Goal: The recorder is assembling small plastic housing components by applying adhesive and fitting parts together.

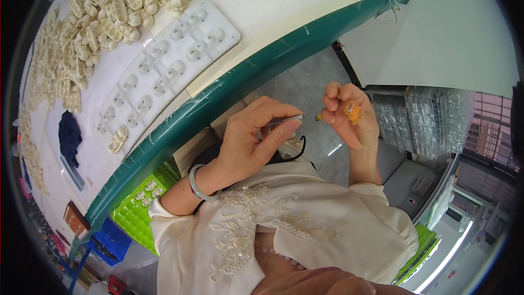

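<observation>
My left hand [254,136], with a pale bangle at its wrist, pinches a slim ribbed metal piece [286,119] between thumb and forefinger. I cannot make out its full shape, as the fingers cover part of it. To the right, my right hand [355,123] is raised, palm showing and fingers curled around a small orange figure [353,112]. A tiny yellow-green bit [319,116] shows between the hands, beside the right fingertips; whether it is held is unclear. The hands are apart, in front of my cream embroidered top.
Heaped cream-coloured molded parts [117,13] cover the far left of the white table, which has a green padded edge [229,84]. A white tray with rounded hollows [164,60] lies near that edge. Below are a bright green tray [134,213] and blue bin [112,240]. Clear plastic trays [431,123] stand right.
</observation>
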Demonstrator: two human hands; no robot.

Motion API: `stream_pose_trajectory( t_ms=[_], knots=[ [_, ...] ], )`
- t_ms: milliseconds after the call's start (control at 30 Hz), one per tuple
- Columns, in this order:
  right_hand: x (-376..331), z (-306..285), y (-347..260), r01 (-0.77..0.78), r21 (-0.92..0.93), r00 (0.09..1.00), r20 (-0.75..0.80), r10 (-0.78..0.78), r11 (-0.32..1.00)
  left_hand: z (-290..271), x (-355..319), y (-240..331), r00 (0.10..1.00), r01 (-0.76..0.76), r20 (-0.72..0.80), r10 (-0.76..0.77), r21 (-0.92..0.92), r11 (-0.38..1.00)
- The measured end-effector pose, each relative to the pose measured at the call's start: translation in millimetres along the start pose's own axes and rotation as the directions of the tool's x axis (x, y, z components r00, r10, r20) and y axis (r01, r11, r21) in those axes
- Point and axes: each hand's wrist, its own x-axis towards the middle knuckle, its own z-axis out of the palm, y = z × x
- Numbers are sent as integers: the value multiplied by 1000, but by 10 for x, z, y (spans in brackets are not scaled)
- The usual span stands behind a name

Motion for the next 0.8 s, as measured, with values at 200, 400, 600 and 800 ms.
stream_pose_trajectory(
  t_ms=[200,400,600,800],
  knots=[
    [25,51,3,-19,-5,1000,-8,19,1000,-5,14,-18,999,30,14,-30,-9,1000],
    [66,132,71,67,-620,997,13,-75,782,-106,-56,47,998,8,-62,-1,118,993],
    [343,537,365,-103,-496,983,82,165,862,-373,-312,114,936,-154,-220,273,441,884],
    [709,805,633,-205,-530,908,211,362,823,-655,-690,232,882,-47,-388,268,493,869]
  ],
)
